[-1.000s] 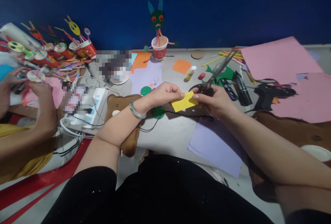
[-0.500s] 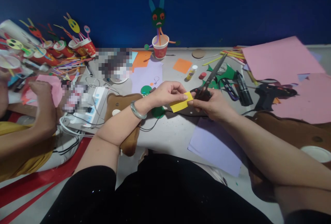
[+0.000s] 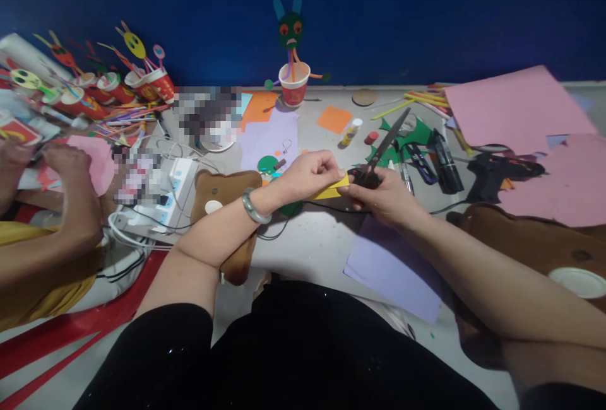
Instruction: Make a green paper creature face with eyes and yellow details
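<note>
My left hand, with a bangle at its wrist, pinches a small piece of folded yellow paper. A pair of black scissors is in my right hand, its blades pointing up and away from me. The right thumb and fingertips also touch the right edge of the yellow paper. Beneath my hands lie green paper circles, partly hidden by the left forearm. A lilac sheet lies below my right wrist.
A red paper cup with a green-headed figure stands against the blue wall. To the right are a glue stick, a black marker, a glue gun and pink sheets. A power strip and a co-worker's hands are left.
The yellow paper has tilted, so less of its face shows. Both my hands have shifted slightly, the scissors moving a little left and down. At far left, the co-worker's hand and a red cup have moved.
</note>
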The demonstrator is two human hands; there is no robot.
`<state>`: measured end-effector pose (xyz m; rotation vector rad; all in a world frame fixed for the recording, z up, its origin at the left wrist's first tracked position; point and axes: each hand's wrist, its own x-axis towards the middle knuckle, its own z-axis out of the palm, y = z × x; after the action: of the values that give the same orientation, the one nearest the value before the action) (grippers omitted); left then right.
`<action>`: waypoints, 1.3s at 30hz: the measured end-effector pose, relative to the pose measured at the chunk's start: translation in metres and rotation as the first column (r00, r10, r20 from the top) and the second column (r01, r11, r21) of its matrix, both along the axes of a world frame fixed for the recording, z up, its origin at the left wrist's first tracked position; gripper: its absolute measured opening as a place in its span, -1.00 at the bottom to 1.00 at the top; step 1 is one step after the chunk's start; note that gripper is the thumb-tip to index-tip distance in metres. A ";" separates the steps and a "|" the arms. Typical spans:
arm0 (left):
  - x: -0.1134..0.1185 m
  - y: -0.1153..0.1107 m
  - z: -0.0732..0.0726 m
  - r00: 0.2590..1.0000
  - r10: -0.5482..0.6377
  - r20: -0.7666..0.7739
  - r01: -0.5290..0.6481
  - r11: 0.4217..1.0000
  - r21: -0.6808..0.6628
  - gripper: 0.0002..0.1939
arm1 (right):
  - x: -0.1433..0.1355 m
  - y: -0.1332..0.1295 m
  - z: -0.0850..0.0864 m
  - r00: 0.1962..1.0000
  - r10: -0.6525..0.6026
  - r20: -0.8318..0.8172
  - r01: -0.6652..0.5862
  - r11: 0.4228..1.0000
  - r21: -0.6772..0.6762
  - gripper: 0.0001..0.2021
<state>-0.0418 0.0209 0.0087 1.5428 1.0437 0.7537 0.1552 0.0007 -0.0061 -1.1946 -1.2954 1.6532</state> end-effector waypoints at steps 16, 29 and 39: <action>0.000 -0.001 -0.002 0.999 -0.045 0.018 0.043 0.995 0.091 -0.70 | -0.002 -0.005 0.003 0.999 -0.019 0.026 0.017 0.998 0.053 -0.52; 0.000 -0.002 0.000 0.998 0.017 -0.059 -0.011 0.995 0.100 -0.69 | -0.004 -0.007 -0.004 0.986 -0.169 -0.007 0.168 0.978 0.120 -0.48; 0.000 -0.003 -0.004 0.989 0.145 -0.018 -0.137 0.960 0.244 -0.43 | -0.003 -0.010 0.003 0.980 -0.190 0.057 0.173 0.961 0.216 -0.65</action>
<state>-0.0421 0.0180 0.0049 1.7060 1.1295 0.9854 0.1526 -0.0093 -0.0029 -1.2187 -1.3290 1.3155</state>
